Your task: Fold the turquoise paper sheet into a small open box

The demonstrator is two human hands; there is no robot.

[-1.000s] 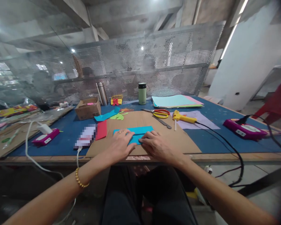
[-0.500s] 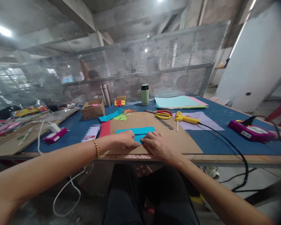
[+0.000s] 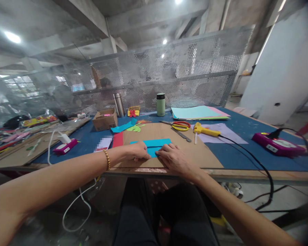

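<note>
A folded sheet of blue paper (image 3: pixel 154 151) lies on the brown cardboard (image 3: pixel 200 153) near the table's front edge. A fold line runs across it. My left hand (image 3: pixel 139 150) presses on its left part with curled fingers, thumb and forefinger close to the near edge. On the right part, my right hand (image 3: pixel 171 155) has its fingers bent and pressed together on the paper. A short stretch of blue shows between the two hands. The palms hide the paper's near corners.
Behind the paper lie scissors (image 3: pixel 181 125), a metal blade (image 3: pixel 182 135) and a yellow glue gun (image 3: pixel 206 131) with a black cord. Red paper (image 3: pixel 118 139) and blue scrap (image 3: pixel 124 126) are at left. A green bottle (image 3: pixel 160 105) and paper stack (image 3: pixel 195 112) stand farther back.
My left hand has slid a little left along the blue paper, so the gap between my hands is wider. My right hand stays nearly in place. The view has shifted slightly.
</note>
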